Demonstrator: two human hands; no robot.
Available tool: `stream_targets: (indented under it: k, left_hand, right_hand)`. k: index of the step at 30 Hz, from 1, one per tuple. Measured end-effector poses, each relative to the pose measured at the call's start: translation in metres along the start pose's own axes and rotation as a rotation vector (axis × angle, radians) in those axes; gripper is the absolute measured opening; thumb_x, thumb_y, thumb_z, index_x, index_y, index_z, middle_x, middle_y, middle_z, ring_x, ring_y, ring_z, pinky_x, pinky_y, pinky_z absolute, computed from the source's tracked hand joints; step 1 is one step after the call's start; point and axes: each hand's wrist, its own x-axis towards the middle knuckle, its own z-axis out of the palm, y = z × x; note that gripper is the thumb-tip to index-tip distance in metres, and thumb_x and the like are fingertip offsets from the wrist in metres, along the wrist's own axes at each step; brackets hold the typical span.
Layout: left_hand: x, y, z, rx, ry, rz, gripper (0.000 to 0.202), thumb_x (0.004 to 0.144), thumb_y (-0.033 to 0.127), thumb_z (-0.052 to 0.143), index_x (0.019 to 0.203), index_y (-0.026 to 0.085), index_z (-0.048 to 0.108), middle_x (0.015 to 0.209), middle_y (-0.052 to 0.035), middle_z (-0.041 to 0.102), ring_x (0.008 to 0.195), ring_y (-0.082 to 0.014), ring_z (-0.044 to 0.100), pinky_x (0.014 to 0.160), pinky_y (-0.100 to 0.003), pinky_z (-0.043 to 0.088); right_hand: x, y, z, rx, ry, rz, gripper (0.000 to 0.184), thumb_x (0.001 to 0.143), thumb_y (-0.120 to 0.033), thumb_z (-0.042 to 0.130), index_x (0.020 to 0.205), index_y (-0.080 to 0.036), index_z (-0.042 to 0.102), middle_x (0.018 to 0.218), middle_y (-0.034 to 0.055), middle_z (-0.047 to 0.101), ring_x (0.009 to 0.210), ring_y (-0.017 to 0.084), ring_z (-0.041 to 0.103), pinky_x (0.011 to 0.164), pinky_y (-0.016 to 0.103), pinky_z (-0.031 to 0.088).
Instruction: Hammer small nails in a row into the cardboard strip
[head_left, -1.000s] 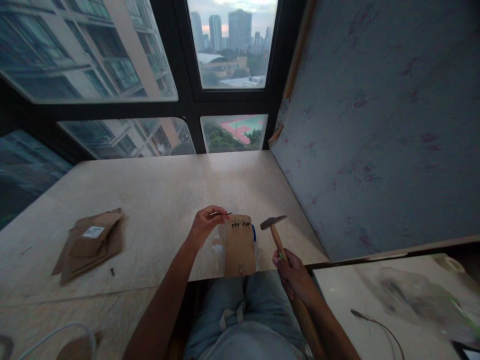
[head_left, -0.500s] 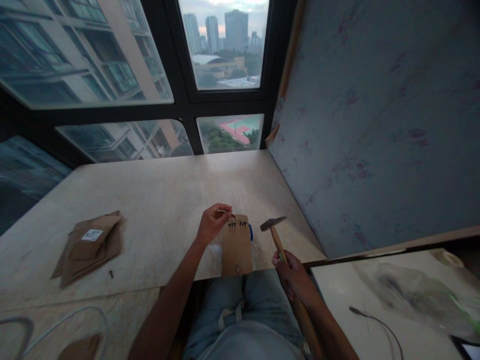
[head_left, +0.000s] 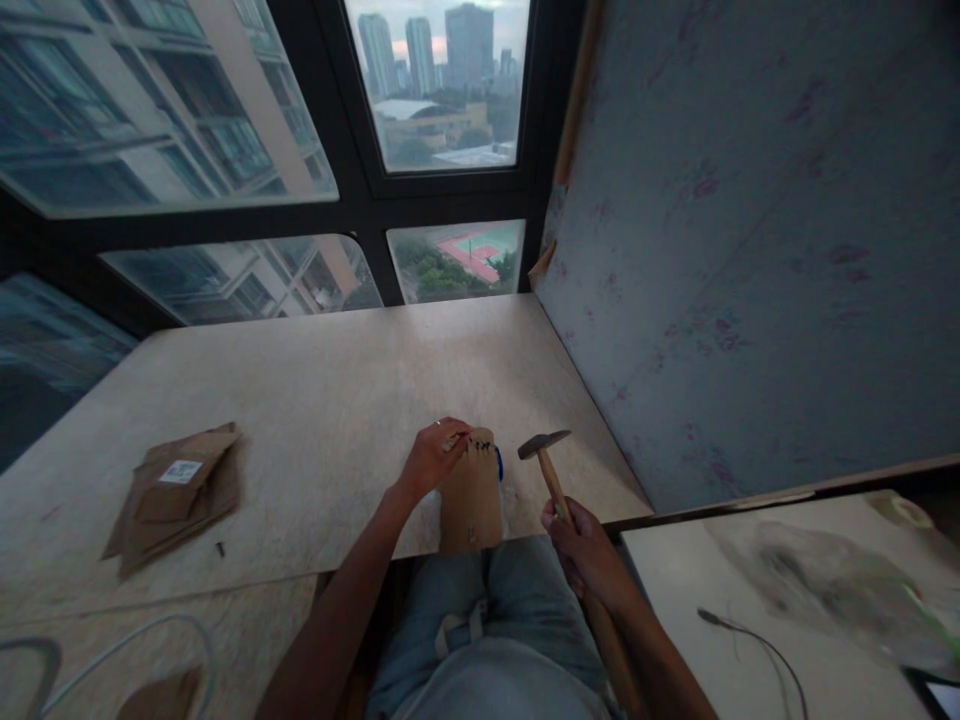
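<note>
My left hand (head_left: pixel 436 455) is closed in a pinch over the upper left part of a brown board (head_left: pixel 470 505). Whatever its fingertips hold is too small to make out. Several dark nails or screws (head_left: pixel 484 446) stand in a row near the board's far end, some covered by my fingers. Wrapped round the wooden handle of a hammer (head_left: pixel 553 482), my right hand (head_left: pixel 581 545) keeps the metal head raised to the right of the board. Something blue (head_left: pixel 499 463) shows at the board's right edge.
Brown paper envelopes (head_left: pixel 180 500) lie stacked on the left of the pale tabletop (head_left: pixel 322 400), with a loose screw (head_left: pixel 220 549) near them. A wall (head_left: pixel 735 260) bounds the right side. A cable (head_left: pixel 757 645) and plastic bag (head_left: pixel 832 580) lie at lower right.
My left hand has come down and slightly right onto the row, now covering its left end. My right hand and the hammer have hardly moved.
</note>
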Motion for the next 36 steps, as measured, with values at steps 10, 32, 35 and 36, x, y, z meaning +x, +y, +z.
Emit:
stream_targets:
  k: [10, 32, 35, 36]
  left_hand:
    - [-0.005, -0.006, 0.004, 0.075, -0.106, -0.022, 0.017, 0.087, 0.021, 0.057, 0.095, 0.024, 0.073, 0.093, -0.0048, 0.076, 0.084, -0.0188, 0.07, 0.079, -0.033, 0.055]
    - [-0.004, -0.008, 0.01, 0.078, -0.16, -0.08, 0.018, 0.087, 0.02, 0.058, 0.093, 0.025, 0.074, 0.094, -0.0045, 0.076, 0.084, -0.0197, 0.069, 0.081, -0.033, 0.054]
    - [-0.004, -0.008, 0.01, 0.072, -0.153, -0.085, 0.018, 0.086, 0.02, 0.059, 0.093, 0.026, 0.074, 0.093, -0.0043, 0.076, 0.082, -0.0194, 0.069, 0.08, -0.034, 0.054]
    - [-0.005, -0.008, 0.01, 0.067, -0.151, -0.085, 0.018, 0.086, 0.021, 0.059, 0.094, 0.026, 0.074, 0.093, -0.0043, 0.076, 0.082, -0.0193, 0.069, 0.081, -0.034, 0.055]
  right_hand:
    - [0.001, 0.004, -0.003, -0.004, -0.007, -0.004, 0.036, 0.081, -0.056, 0.059, 0.086, -0.023, 0.045, 0.043, -0.0154, 0.036, 0.025, 0.005, 0.028, 0.025, 0.016, 0.026]
    - [0.0, 0.001, -0.003, 0.017, 0.008, 0.028, 0.035, 0.078, -0.055, 0.06, 0.085, -0.024, 0.045, 0.041, -0.0156, 0.037, 0.024, 0.005, 0.027, 0.024, 0.016, 0.024]
    - [0.0, 0.003, -0.003, 0.008, 0.009, 0.023, 0.035, 0.079, -0.055, 0.059, 0.085, -0.024, 0.045, 0.041, -0.0157, 0.037, 0.024, 0.005, 0.028, 0.024, 0.016, 0.024]
    - [0.0, 0.004, -0.004, 0.003, 0.009, 0.02, 0.035, 0.079, -0.055, 0.059, 0.085, -0.024, 0.045, 0.041, -0.0157, 0.037, 0.023, 0.005, 0.028, 0.024, 0.016, 0.024]
